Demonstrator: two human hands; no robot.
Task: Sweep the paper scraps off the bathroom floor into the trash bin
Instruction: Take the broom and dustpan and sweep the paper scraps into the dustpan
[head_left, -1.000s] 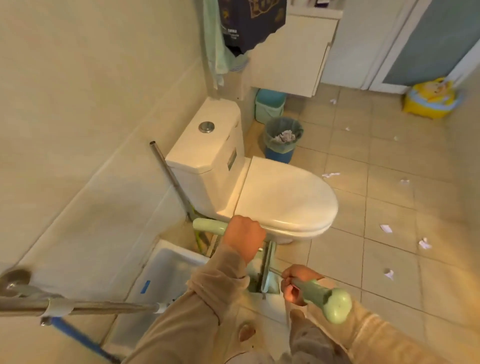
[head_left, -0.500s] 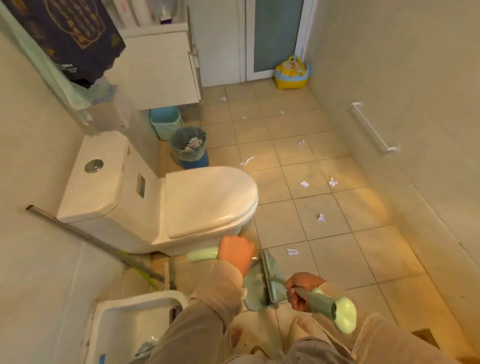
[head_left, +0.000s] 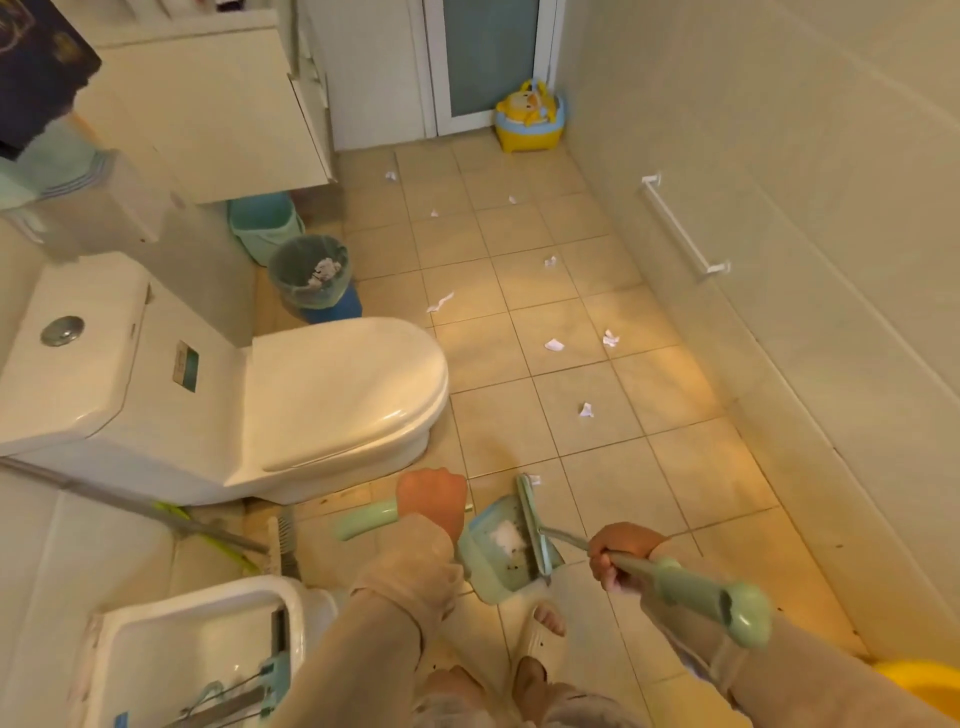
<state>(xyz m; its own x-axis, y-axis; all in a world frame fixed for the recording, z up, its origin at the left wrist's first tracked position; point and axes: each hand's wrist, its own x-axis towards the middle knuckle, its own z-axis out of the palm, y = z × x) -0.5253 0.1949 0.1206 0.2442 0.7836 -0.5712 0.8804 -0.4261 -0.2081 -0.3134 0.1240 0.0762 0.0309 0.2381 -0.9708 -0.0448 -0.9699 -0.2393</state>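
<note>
- Since the earlier frame the view has swung rightward and forward: more tiled floor (head_left: 691, 467) shows now, the toilet (head_left: 291, 405) sits further left, and both hands keep their grips.
- Head view, hands: the left hand (head_left: 431, 499) is clenched around the pale green dustpan handle (head_left: 363, 522); the right hand (head_left: 621, 556) is wrapped around the green broom handle (head_left: 691, 587), whose knob end points toward the camera.
- Head view, dustpan: one green dustpan (head_left: 498, 556) rests on the floor just in front of the person's feet, with a small white clump of paper in it; the broom head (head_left: 532, 519) stands at its mouth.
- Head view, scraps: nine white paper scraps (head_left: 554, 344) lie loose on the tiles, one just beside the broom head's far end, the rest scattered toward the door (head_left: 488, 57).
- Head view, bins: one lined trash bin (head_left: 311, 275) stands just beyond the toilet bowl, holding crumpled paper; one teal bin (head_left: 265, 221) stands behind it under the cabinet (head_left: 218, 114).
- Head view, other things: one yellow child's potty (head_left: 530, 117) near the door, one white basin (head_left: 182, 654) at lower left holding a tool I cannot identify, one wall rail (head_left: 680, 228) on the right.
</note>
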